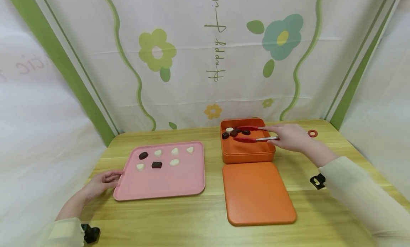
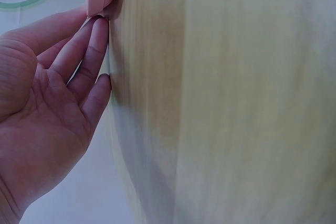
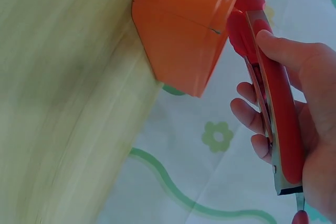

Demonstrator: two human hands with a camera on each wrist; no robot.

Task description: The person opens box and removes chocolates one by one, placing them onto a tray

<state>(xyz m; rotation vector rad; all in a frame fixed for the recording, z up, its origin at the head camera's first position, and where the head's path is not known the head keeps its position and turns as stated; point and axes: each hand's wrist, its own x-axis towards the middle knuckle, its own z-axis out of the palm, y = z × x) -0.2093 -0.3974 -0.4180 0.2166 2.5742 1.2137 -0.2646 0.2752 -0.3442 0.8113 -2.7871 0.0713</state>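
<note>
My right hand (image 1: 291, 137) grips red-and-metal tongs (image 1: 267, 138). Their red tips reach into an orange box (image 1: 248, 157) and stand apart around a brown chocolate (image 1: 234, 133). Other dark chocolates (image 1: 246, 132) and a white one (image 1: 229, 130) lie by them; the tips partly cover some pieces. The right wrist view shows the fingers around the tongs' handles (image 3: 283, 124). At the left edge of a pink tray (image 1: 163, 186), my left hand (image 1: 100, 183) pinches the rim. Several white chocolates (image 1: 174, 162) and two dark ones (image 1: 156, 164) lie in two rows on the tray.
An orange lid (image 1: 259, 193) lies flat on the wooden table (image 1: 160, 218), in front of the box. Behind the table hangs a white curtain (image 1: 189, 83) with printed flowers, and more cloth hangs at both sides.
</note>
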